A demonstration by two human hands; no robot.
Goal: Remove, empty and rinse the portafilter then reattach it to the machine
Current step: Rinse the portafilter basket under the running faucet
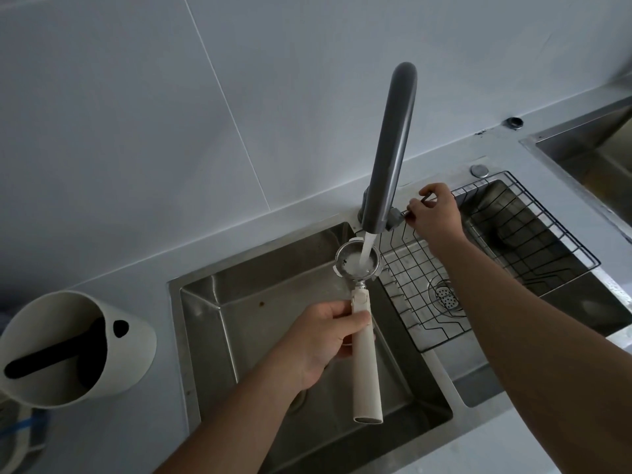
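Your left hand [319,340] is wrapped shut around the upper part of the portafilter [362,313] handle, thumb lying across the top and fingers curled beneath, so the long cream handle runs back toward you and the basket end reaches out over the left sink basin [260,323]. Gripping that far forward puts your hand close to the head, which I judge gives steadier control as water weight builds in the basket. Handle: matte cream, slightly tapered, open hollow at the near end, joined to the head by a short metal neck. Head: round bright metal ring with 2 visible locking lugs, 1 on each side, held mouth-up and roughly level so the stream [366,249] lands inside it. The basket holds foaming white water; whether any grounds remain under the froth cannot be read from here. Placement over the basin means overflow drops straight into the steel bowl. Farther out, your right hand [432,213] is closed on the thin tap lever [415,207] beside the base of the dark grey faucet [393,145], fingers pinched round it, presumably kept there to set or cut the flow. The wire rack [496,254] sits over the right basin, just beside that hand. A cream knock box [68,347] with a dark bar stands on the counter at your left, well apart from the sink work.
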